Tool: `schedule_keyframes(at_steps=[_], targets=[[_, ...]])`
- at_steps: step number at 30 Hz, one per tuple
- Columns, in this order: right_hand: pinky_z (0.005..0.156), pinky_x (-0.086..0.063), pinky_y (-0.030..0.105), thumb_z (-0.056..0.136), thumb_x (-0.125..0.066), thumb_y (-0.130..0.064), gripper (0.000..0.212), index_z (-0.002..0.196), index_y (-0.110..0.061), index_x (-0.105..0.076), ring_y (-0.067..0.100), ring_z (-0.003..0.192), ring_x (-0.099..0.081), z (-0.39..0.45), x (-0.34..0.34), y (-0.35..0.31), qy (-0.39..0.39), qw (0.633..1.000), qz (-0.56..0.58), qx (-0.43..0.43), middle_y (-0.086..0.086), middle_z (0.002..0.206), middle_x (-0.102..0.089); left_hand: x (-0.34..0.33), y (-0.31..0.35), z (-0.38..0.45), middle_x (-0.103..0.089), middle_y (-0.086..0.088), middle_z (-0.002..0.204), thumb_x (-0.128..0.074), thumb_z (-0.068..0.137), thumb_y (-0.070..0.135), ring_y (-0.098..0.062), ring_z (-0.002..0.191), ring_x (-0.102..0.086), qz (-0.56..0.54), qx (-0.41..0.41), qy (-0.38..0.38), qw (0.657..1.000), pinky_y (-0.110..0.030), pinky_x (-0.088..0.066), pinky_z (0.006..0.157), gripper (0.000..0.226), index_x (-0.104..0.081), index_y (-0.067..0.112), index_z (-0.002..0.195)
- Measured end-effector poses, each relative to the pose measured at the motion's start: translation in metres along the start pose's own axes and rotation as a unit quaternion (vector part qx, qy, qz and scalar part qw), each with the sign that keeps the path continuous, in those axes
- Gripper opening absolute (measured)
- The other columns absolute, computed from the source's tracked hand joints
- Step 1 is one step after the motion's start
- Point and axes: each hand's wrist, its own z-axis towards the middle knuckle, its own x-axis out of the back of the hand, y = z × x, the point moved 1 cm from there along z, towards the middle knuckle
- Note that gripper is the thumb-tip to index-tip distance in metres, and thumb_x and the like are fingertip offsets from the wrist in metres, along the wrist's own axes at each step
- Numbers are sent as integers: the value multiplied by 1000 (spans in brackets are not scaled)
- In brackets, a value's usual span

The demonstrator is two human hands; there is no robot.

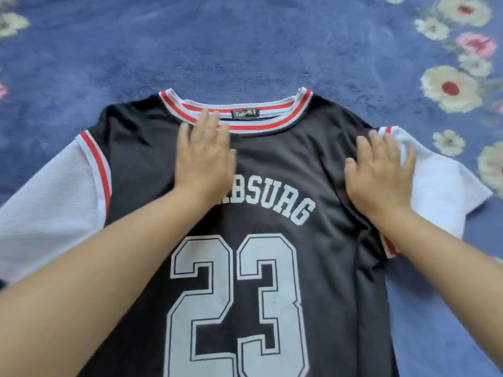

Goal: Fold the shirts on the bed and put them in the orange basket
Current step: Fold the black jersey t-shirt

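Black basketball jersey shirt (272, 268) with white sleeves, numbered 23, lies front-up and unfolded on the blue floral bed (245, 50). Left hand (204, 156) presses flat below the striped collar (236, 115); right hand (381, 172) presses flat, fingers spread, at the shoulder seam.

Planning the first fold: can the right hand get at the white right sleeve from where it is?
Probably yes. The right hand lies flat on the jersey, fingers already touching the white sleeve; nothing covers it.
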Motion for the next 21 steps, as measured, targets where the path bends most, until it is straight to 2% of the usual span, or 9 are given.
schedule_keyframes(at_steps=[3, 5, 9, 11, 14, 15, 18, 19, 21], targets=[[108, -11, 57, 86, -24, -44, 68, 138, -1, -33, 32, 138, -23, -14, 14, 39, -18, 983, 48, -176, 19, 147, -29, -17, 58, -12, 3, -6, 157, -27, 99, 36, -18, 144, 7, -57, -30, -63, 996, -39, 5, 114, 58, -11, 9, 148], [110, -9, 55, 90, -35, -52, 74, 143, -3, -23, 31, 140, -13, -19, 14, 65, -45, 950, 87, -295, 18, 151, -17, -36, 78, -21, 2, -5, 157, -23, 98, 43, -18, 144, 8, -45, -31, -102, 993, -42, 6, 114, 62, -9, 11, 149], [109, -24, 47, 77, -60, -59, 96, 142, -1, -20, 34, 136, -26, -27, 14, 112, -79, 821, 226, -519, 17, 148, -27, -57, 90, -26, -17, -9, 155, -5, 80, 52, -21, 144, -9, -42, -24, -39, 998, -45, 1, 113, 82, -26, 8, 145], [102, -37, 43, 75, -69, -47, 83, 134, 0, -34, 32, 125, -44, -28, 9, 121, -66, 791, 304, -527, 16, 139, -42, -61, 87, -25, -23, -10, 153, -5, 77, 51, -22, 143, -14, -39, -26, -19, 999, -46, -2, 113, 84, -31, 6, 143], [91, -49, 40, 82, -66, -14, 32, 109, 0, -56, 23, 101, -59, -27, 13, 123, -24, 685, 495, -534, 12, 119, -59, -65, 93, -26, -28, -13, 151, -11, 81, 50, -25, 142, -20, -39, -32, -22, 998, -48, -6, 112, 80, -35, 4, 141], [91, -49, 38, 84, -61, -10, 23, 105, -2, -57, 22, 98, -59, -25, 18, 125, -8, 682, 512, -522, 10, 114, -59, -65, 94, -27, -27, -13, 151, -13, 82, 49, -25, 142, -19, -38, -28, -31, 998, -49, -6, 112, 78, -35, 4, 141], [90, -37, 28, 94, -47, -18, 33, 122, 0, -47, 27, 109, -52, -16, 45, 139, 61, 820, 376, -426, 13, 119, -54, -59, 96, -28, -33, -17, 147, -21, 84, 45, -30, 139, -26, -45, -35, -24, 998, -55, -11, 110, 72, -41, 1, 137], [87, -33, 26, 96, -44, -19, 34, 123, 2, -45, 30, 113, -50, -14, 52, 146, 78, 854, 330, -396, 17, 124, -52, -54, 99, -27, -39, -20, 143, -26, 84, 42, -34, 135, -33, -52, -50, -14, 997, -59, -17, 107, 68, -46, -1, 133], [84, -30, 29, 96, -42, -18, 34, 123, 3, -43, 35, 114, -47, -14, 56, 154, 71, 887, 289, -354, 21, 126, -51, -49, 106, -28, -46, -23, 136, -33, 83, 38, -39, 129, -41, -55, -82, 14, 995, -63, -23, 101, 63, -51, -4, 127]])
